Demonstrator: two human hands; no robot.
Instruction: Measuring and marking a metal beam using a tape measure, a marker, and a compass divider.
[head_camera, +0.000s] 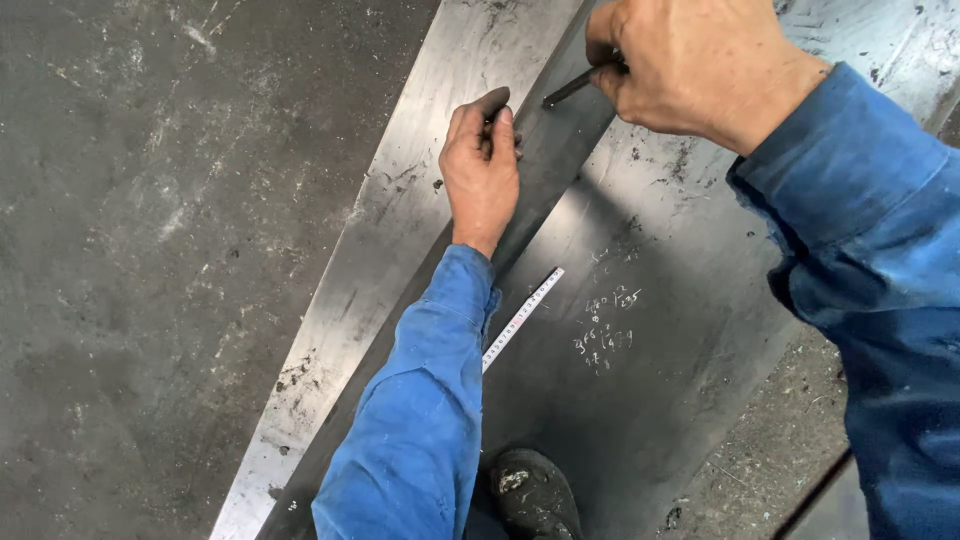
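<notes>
The scribing rod (575, 85) rests tip-down on the dark steel sheet (640, 300), gripped in the closed right hand (690, 65). The left hand (482, 165) presses flat on the straightedge strip (390, 250). Risk: reduced pressure could let the strip slide, skewing the line

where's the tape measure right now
In the head view, the tape measure lies on the dark steel sheet, just right of the left forearm, beside chalk figures.

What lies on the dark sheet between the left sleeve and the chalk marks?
In the head view, a tape measure lies between the left sleeve and the chalk marks.
</notes>
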